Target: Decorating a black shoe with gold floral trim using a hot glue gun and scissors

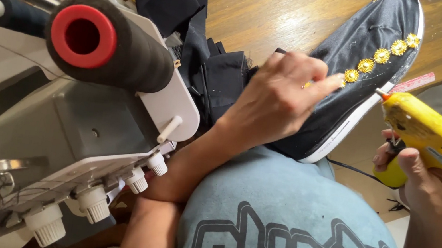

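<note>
A black satin shoe (356, 62) with a white sole rests against my lap, toe pointing up and away. A row of small gold flower ornaments (383, 55) runs along its side. My left hand (276, 97) lies on the shoe, its fingertips pressing a gold ornament near the row's lower end. My right hand (426, 181) grips a yellow hot glue gun (432, 136), whose orange nozzle points toward the shoe's sole, a short way from it.
A white sewing machine (58, 135) with tension knobs stands at the left, carrying a big black thread cone with a red core (106, 41). Black fabric pieces (208, 53) lie between machine and shoe. A wooden floor (283, 12) lies beyond. The glue gun's black cord (350, 168) trails below.
</note>
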